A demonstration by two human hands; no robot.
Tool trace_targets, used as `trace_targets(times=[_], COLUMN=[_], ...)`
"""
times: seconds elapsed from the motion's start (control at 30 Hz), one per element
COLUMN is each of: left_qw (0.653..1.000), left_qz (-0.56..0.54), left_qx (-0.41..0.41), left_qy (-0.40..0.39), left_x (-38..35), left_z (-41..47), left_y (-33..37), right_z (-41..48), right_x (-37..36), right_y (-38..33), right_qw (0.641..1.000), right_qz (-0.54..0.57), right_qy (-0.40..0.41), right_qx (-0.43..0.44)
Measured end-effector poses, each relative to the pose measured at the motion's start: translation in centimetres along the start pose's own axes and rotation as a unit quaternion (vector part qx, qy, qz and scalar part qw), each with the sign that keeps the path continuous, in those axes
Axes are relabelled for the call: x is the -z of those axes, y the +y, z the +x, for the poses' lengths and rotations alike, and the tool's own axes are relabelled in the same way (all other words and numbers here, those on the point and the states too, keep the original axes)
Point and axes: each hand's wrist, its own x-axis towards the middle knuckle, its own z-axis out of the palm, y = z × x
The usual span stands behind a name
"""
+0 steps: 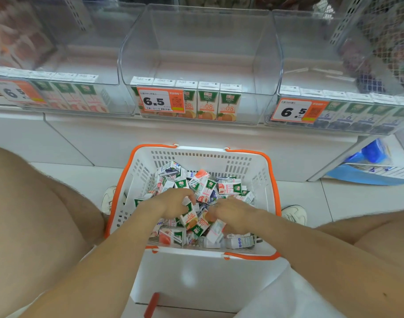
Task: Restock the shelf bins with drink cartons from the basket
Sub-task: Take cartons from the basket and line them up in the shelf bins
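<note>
Drink cartons [205, 189] lying heaped in basket [207, 271]; left hand [173, 201] and right hand [234, 214] reaching in, fingers [191, 197] curling among cartons, grip unclear.

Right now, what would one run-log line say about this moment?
left hand: in basket, on cartons | right hand: in basket, on cartons | grip: unclear | middle bin: front row only

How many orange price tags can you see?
3, in a row above the basket: the left tag, the middle tag and the right tag. More may be outside the picture.
</note>
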Motion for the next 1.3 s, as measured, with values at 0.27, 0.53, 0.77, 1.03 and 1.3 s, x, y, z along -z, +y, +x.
trace_targets(times=[0.27,0.53,0.77,1.03,1.3], left_qw=[0.965,0.909,0.911,0.918,0.870], left_qz=[-0.238,-0.342,-0.283,-0.185,-0.130], left_qx=[-0.009,-0.124,-0.161,-0.138,-0.031], left_qy=[0.107,0.205,0.255,0.323,0.475], left_x=[4.2,9.8,14.7,19.8,23.2], left_z=[-2.6,-7.4,-12.0,-16.7,-17.0], left_y=[1.7,4.1,3.3,1.0,-3.3], right_z=[-3.4,-4.2,-4.0,-2.5,2.4], right_x=[8.0,15.7,20.1,25.5,30.6], right_y=[2.1,-2.7,-5.4,-9.7,-11.8], right_qw=[0.730,0.777,0.795,0.727,0.797], right_qz=[0.660,0.549,0.511,0.616,0.389], right_qy=[0.123,0.274,0.290,0.302,0.463], right_qx=[-0.127,-0.142,-0.150,-0.024,0.005])
